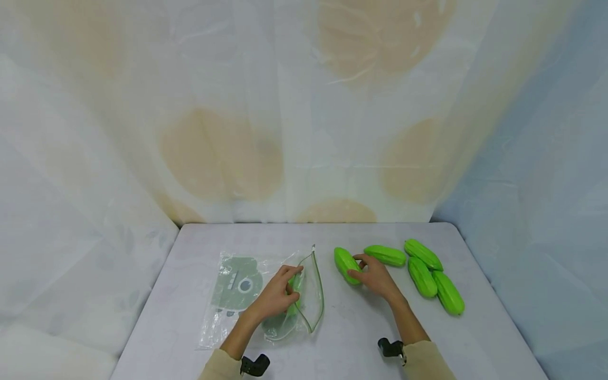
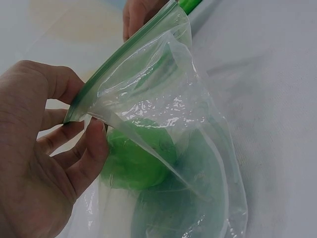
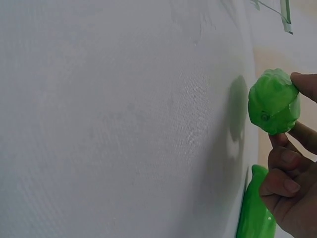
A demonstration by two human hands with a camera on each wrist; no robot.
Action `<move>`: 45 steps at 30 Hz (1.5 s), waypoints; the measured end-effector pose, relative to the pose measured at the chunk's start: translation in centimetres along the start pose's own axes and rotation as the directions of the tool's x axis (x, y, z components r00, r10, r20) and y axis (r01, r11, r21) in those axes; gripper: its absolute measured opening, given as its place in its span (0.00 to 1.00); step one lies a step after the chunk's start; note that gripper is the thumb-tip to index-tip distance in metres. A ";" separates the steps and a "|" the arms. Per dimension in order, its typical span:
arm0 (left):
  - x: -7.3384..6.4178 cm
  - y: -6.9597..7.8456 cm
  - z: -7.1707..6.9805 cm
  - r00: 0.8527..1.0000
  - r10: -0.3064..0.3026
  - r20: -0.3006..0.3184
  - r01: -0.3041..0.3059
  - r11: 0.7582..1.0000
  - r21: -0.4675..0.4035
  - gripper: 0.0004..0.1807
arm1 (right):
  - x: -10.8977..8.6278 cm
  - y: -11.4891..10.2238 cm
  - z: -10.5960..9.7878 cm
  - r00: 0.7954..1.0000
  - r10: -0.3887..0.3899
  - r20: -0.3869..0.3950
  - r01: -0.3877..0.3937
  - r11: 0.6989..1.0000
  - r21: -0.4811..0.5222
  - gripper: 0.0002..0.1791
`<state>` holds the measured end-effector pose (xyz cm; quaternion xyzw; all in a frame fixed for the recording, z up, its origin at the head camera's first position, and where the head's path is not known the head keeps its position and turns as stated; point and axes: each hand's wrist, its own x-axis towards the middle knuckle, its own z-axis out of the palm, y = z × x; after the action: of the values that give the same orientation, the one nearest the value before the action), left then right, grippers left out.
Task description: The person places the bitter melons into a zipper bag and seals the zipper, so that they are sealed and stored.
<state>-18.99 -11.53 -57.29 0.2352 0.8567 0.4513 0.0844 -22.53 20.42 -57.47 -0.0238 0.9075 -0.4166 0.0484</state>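
My left hand grips the green-edged mouth of a clear zip bag, holding it apart. The bag has a pale green printed figure on it. Inside, close to my left fingers, lies one green cucumber-like vegetable, seen through the plastic. To the right of the bag mouth, my right hand pinches another green, ridged, cucumber-like vegetable between thumb and fingers. In the right wrist view this vegetable shows its end, and its shadow falls apart from it on the table.
Several more green vegetables lie right of my right hand: one just behind it, and a cluster farther right. The white-covered table is bordered by hanging sheets at the back and sides.
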 end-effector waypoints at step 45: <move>0.0 0.0 -0.2 1.000 0.014 -0.011 -0.014 1.000 0.025 0.38 | -1.0 -0.8 0.4 0.999 -0.036 0.028 0.035 0.999 0.016 0.35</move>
<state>-19.09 -11.66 -57.13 0.2397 0.8610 0.4424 0.0736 -21.49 19.71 -57.05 -0.0453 0.9029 -0.4239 0.0539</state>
